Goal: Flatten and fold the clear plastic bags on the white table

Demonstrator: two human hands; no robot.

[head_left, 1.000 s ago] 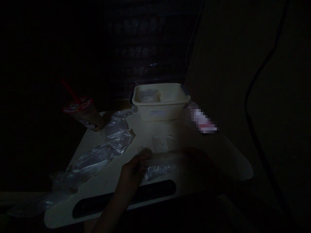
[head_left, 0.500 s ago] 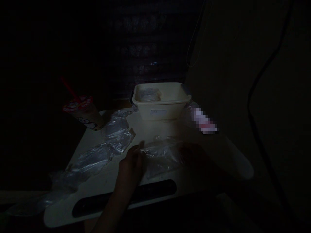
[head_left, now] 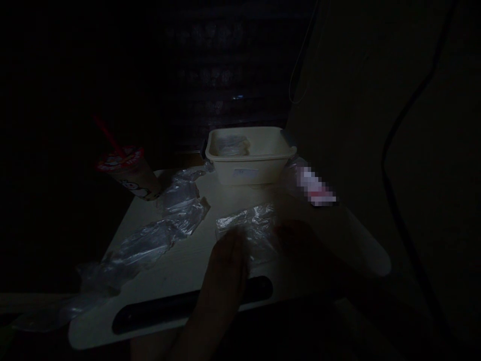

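Note:
The scene is very dark. A clear plastic bag (head_left: pixel 248 223) lies on the pale table (head_left: pixel 188 260) in front of me. My left hand (head_left: pixel 225 260) rests on the bag's near left part, its fingers laid forward and flat as far as I can see. My right hand (head_left: pixel 300 240) is a dim shape at the bag's right edge; its fingers are lost in shadow. Behind the bag stands a cream plastic tub (head_left: pixel 250 155) with clear plastic inside it.
A long strip of crumpled clear plastic (head_left: pixel 150 240) runs from the table's middle to its near left corner. A drink cup with a red straw (head_left: pixel 126 170) stands at the far left. A dark slot (head_left: pixel 180 306) lies along the table's near edge. A wall rises on the right.
The bag, first gathered in my left hand, has been spread out and shifted away from me. My left hand moved right and now lies on top of it.

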